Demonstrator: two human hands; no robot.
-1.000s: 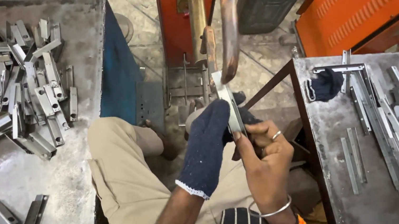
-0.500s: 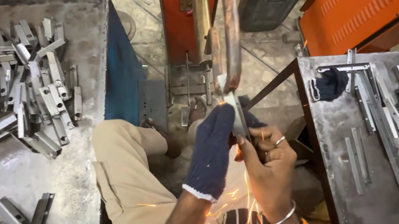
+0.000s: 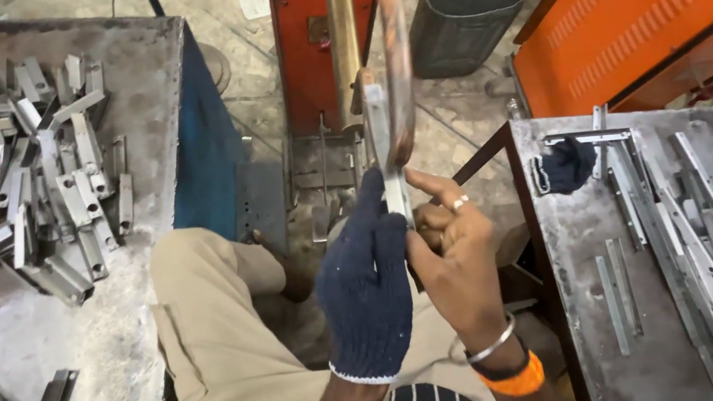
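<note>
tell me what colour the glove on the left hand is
Dark navy blue with a white cuff edge, on the left hand; the head view shows it.

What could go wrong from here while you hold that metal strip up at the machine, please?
The right hand is bare while the left hand wears a glove; an edge on the strip might cut the bare fingers. Both hands sit close to the curved arm of the machine, so a pinch seems possible. A spare glove lies unused on the right table.
</note>
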